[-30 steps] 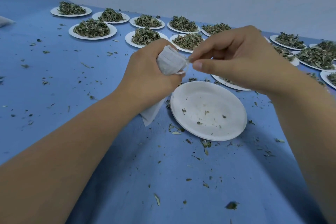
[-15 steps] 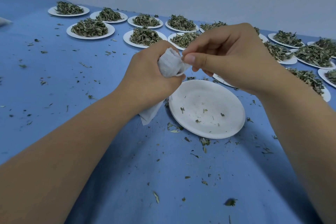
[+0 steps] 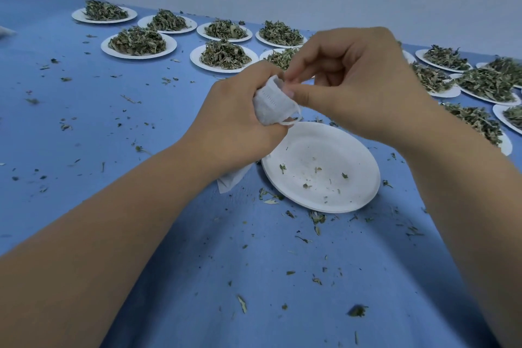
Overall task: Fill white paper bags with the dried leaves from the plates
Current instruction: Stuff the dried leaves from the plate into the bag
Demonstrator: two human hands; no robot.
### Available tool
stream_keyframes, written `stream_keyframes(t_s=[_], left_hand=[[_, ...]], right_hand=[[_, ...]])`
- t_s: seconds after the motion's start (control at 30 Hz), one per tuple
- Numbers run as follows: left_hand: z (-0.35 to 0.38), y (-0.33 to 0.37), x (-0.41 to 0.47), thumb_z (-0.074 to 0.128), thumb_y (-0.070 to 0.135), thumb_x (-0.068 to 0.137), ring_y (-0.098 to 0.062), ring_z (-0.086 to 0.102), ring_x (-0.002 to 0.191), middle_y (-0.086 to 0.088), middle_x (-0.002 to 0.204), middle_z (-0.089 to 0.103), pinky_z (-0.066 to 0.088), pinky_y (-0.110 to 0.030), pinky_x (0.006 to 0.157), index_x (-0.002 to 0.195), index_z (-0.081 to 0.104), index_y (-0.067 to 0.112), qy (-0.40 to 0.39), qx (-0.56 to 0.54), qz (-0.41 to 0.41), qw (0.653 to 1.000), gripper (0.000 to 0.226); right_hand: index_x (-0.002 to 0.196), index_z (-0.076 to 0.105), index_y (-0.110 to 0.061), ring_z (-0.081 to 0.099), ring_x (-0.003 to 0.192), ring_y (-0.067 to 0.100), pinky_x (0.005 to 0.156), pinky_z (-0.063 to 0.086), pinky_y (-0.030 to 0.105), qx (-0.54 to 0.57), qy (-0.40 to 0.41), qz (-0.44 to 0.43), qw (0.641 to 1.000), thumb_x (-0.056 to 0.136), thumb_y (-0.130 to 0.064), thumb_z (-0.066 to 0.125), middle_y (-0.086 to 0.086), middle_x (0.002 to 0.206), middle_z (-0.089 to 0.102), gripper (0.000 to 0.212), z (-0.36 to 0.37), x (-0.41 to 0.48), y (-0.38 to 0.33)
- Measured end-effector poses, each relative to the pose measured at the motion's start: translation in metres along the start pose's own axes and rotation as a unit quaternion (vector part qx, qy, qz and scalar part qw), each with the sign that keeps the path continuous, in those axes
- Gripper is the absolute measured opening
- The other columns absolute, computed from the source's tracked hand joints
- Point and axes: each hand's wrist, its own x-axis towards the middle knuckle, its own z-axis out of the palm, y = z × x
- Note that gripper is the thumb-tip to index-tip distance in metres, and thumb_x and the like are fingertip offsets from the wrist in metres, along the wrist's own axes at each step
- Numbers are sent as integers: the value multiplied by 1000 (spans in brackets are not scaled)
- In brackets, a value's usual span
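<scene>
Now your left hand (image 3: 234, 124): fingers wrapped round the crumpled white paper bag (image 3: 269, 106).
Your right hand (image 3: 358, 87): thumb and forefinger pinch the bag's top edge.
Plate (image 3: 319, 150): round, smooth, few leaf crumbs (image 3: 282, 168).

Soft, even, bluish light; faint shadows, wide-angle bending at edges, slight blur

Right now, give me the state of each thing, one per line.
Bag, held, top pinched.
Left hand, grips bag.
Right hand, pinches bag's top.
Near plate, nearly empty, a few crumbs.
Far plates, heaped with leaves.
Table, strewn with leaf bits.
</scene>
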Motion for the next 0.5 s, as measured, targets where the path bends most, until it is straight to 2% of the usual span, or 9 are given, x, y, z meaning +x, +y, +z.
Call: stream_keyframes(t_s=[0.13, 0.23, 0.3, 0.37, 0.4, 0.5], left_hand=[[1, 0, -1, 75, 21, 74, 0, 49, 60, 12, 75, 56, 35, -10, 51, 93, 54, 37, 2, -10, 4, 1000, 32], [1, 0, 0, 73, 18, 72, 0, 50, 62, 13, 70, 54, 36, -11, 52, 97, 57, 25, 0, -9, 3, 1000, 31], [1, 0, 0, 69, 21, 70, -7, 57, 70, 10, 77, 61, 42, -20, 53, 100, 60, 18, 0, -11, 5, 1000, 31], [3, -2, 0, 68, 25, 71, -14, 58, 74, 4, 80, 62, 45, -31, 61, 100, 60, 21, 1, -8, 10, 1000, 31], [4, -3, 1, 67, 27, 72, -14, 56, 71, 6, 78, 60, 45, -32, 61, 98, 59, 25, 2, -9, 13, 1000, 28], [6, -6, 3, 64, 38, 73, -3, 46, 63, 20, 71, 52, 38, -19, 58, 91, 55, 31, 15, -5, 5, 1000, 20]], right_hand=[[89, 73, -10, 56, 54, -3, 55, 39, 11, -18, -41, 0, 999, 85, 2, 75, -17, 78, 72, 13, 6, -2, -5], [95, 71, -20, 51, 52, 3, 56, 39, 9, -71, -62, 5, 996, 85, -8, 76, -19, 75, 74, 17, 5, -3, -8], [99, 68, -24, 52, 52, 4, 57, 40, 9, -78, -75, 6, 994, 87, -11, 74, -19, 79, 75, 19, 7, -4, -10], [104, 63, -20, 54, 52, 3, 54, 43, 11, -61, -104, 19, 992, 91, -5, 67, -15, 78, 76, 20, 8, -5, -12], [106, 60, -19, 55, 51, 5, 52, 45, 15, -49, -122, 28, 991, 93, -2, 62, -12, 77, 76, 22, 7, -5, -12], [108, 55, -27, 58, 51, 16, 51, 45, 29, -3, -168, 56, 984, 88, 2, 50, 5, 85, 76, 35, 3, -7, -12]])
